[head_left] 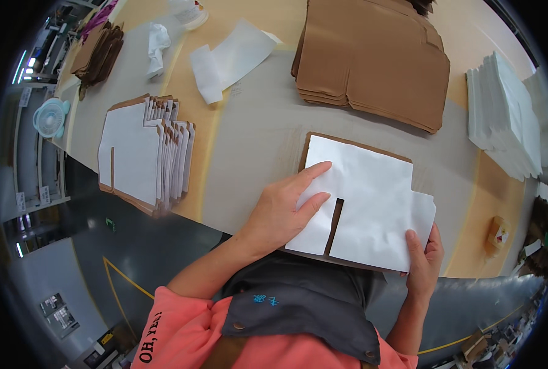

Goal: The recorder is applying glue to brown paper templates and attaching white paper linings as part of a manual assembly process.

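A white cut sheet (372, 203) with a narrow slot and a stepped corner lies over a brown panel (360, 142) of similar outline, whose rim shows at the far edge. My left hand (289, 206) rests on the sheet's left side, thumb and forefinger spread apart beside the slot. At the right end, my right hand (426, 258) grips the near corner, thumb on top and fingers beneath. Whether those fingers hold the brown layer as well is hidden. The pair sits at the table's near edge, against my apron.
Beyond stands a stack of brown panels (372, 61). White sheets (504, 117) are piled at right, near a small orange box (498, 234). To the left are white-faced brown panels (132, 154), with loose white paper (237, 58) and crumpled tissue (157, 49) farther back.
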Action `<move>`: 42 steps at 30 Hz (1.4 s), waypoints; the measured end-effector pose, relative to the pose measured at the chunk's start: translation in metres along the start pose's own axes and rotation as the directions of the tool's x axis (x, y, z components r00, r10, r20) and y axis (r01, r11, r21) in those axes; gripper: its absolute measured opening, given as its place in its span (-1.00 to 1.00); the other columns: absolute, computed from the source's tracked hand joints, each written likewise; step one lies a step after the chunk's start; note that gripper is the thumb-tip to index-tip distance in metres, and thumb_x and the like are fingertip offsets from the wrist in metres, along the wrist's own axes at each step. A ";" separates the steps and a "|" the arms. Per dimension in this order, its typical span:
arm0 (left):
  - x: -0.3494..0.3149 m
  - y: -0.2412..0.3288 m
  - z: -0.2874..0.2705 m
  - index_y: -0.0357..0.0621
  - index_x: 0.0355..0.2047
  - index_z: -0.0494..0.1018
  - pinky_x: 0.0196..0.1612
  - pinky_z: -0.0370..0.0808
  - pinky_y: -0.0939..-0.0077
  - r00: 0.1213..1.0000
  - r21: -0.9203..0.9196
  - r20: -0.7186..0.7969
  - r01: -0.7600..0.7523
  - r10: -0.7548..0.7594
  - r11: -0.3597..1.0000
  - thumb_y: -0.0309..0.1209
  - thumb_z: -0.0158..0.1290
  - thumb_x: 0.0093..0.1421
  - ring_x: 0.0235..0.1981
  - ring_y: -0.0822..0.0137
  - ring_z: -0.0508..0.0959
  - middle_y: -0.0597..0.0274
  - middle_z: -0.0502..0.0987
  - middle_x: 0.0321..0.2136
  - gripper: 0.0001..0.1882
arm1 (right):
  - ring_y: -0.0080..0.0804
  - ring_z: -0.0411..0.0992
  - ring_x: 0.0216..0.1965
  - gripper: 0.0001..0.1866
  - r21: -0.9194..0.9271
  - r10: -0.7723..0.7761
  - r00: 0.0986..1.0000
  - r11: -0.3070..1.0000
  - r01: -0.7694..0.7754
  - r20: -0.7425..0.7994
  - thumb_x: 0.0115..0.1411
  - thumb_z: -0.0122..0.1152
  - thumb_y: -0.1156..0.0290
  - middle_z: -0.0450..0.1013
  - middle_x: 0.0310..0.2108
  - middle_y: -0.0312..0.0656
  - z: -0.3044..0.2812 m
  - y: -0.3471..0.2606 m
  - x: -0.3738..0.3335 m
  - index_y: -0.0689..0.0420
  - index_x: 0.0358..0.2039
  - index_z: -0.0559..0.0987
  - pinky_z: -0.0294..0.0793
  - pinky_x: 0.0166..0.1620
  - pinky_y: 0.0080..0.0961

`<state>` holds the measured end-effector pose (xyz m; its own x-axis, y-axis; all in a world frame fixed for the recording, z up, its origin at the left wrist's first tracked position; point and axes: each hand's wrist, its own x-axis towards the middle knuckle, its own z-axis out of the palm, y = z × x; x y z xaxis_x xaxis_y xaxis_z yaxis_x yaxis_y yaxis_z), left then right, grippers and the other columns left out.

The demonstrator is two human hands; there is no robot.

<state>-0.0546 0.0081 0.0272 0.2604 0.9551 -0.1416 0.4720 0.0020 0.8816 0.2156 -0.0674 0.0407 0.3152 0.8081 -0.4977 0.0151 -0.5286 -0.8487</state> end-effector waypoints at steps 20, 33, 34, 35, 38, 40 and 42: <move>0.002 -0.002 0.002 -0.15 0.21 0.39 -0.33 0.47 0.45 1.000 0.110 -0.022 0.002 0.001 0.994 -0.32 0.20 0.24 -0.52 0.28 0.46 -0.04 0.59 -0.36 -0.46 | -0.71 0.42 -0.38 -0.60 -0.032 0.007 1.000 0.999 -0.008 -0.019 0.29 0.18 0.43 0.51 -0.20 -0.29 0.004 -0.006 -0.003 0.27 0.11 0.45 0.38 -0.44 -0.73; -0.010 0.014 -0.018 -0.06 0.28 0.35 -0.37 0.46 0.57 0.969 0.094 0.091 0.223 -0.232 0.970 -0.37 0.30 0.12 -0.52 0.51 0.45 0.29 0.46 -0.53 -0.31 | -0.61 0.44 -0.13 -0.56 -0.088 -0.008 0.999 0.996 0.005 -0.032 0.29 0.20 0.42 0.49 -0.08 -0.24 0.003 0.003 0.000 0.28 0.15 0.41 0.41 -0.09 -0.66; -0.010 0.014 -0.019 -0.02 0.28 0.35 -0.37 0.47 0.58 0.964 0.068 0.098 0.243 -0.249 0.968 -0.39 0.31 0.11 -0.52 0.51 0.45 0.32 0.47 -0.52 -0.29 | -0.60 0.43 -0.12 -0.56 -0.080 -0.037 0.999 0.996 0.034 -0.036 0.29 0.20 0.42 0.49 -0.08 -0.23 0.003 0.003 0.001 0.28 0.15 0.41 0.41 -0.07 -0.66; -0.011 0.014 -0.021 -0.02 0.28 0.35 -0.37 0.47 0.58 0.960 0.068 0.104 0.255 -0.261 0.965 -0.39 0.31 0.11 -0.52 0.51 0.45 0.32 0.47 -0.52 -0.29 | -0.60 0.43 -0.11 -0.55 -0.071 -0.068 0.997 0.995 0.066 -0.035 0.29 0.21 0.42 0.49 -0.07 -0.23 0.003 0.004 0.002 0.27 0.15 0.41 0.41 -0.05 -0.65; -0.011 0.012 -0.022 0.05 0.28 0.36 -0.36 0.47 0.57 0.970 0.093 0.092 0.218 -0.227 0.971 -0.45 0.30 0.08 -0.52 0.50 0.47 0.32 0.48 -0.53 -0.28 | -0.58 0.43 -0.09 -0.55 -0.091 -0.079 0.996 0.993 0.074 -0.047 0.30 0.21 0.41 0.48 -0.05 -0.22 0.004 0.005 0.002 0.27 0.16 0.41 0.40 -0.02 -0.64; -0.012 0.010 -0.020 0.05 0.28 0.36 -0.37 0.47 0.56 0.972 0.106 0.086 0.210 -0.219 0.972 -0.45 0.30 0.07 -0.53 0.49 0.47 0.31 0.48 -0.53 -0.28 | -0.58 0.43 -0.09 -0.55 -0.094 -0.067 0.997 0.994 0.063 -0.042 0.30 0.21 0.41 0.48 -0.05 -0.22 0.004 0.006 0.002 0.27 0.16 0.41 0.40 -0.02 -0.64; -0.012 0.008 -0.019 0.04 0.28 0.36 -0.37 0.47 0.56 0.975 0.119 0.077 0.196 -0.206 0.973 -0.46 0.30 0.07 -0.53 0.48 0.48 0.31 0.49 -0.54 -0.28 | -0.57 0.43 -0.09 -0.56 -0.095 -0.062 0.997 0.994 0.058 -0.037 0.30 0.21 0.41 0.48 -0.05 -0.22 0.004 0.006 0.001 0.27 0.15 0.40 0.40 -0.02 -0.64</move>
<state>-0.0699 0.0021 0.0449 0.2218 0.9083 -0.3547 0.6111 0.1540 0.7765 0.2127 -0.0684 0.0342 0.3483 0.8292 -0.4372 0.1238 -0.5030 -0.8554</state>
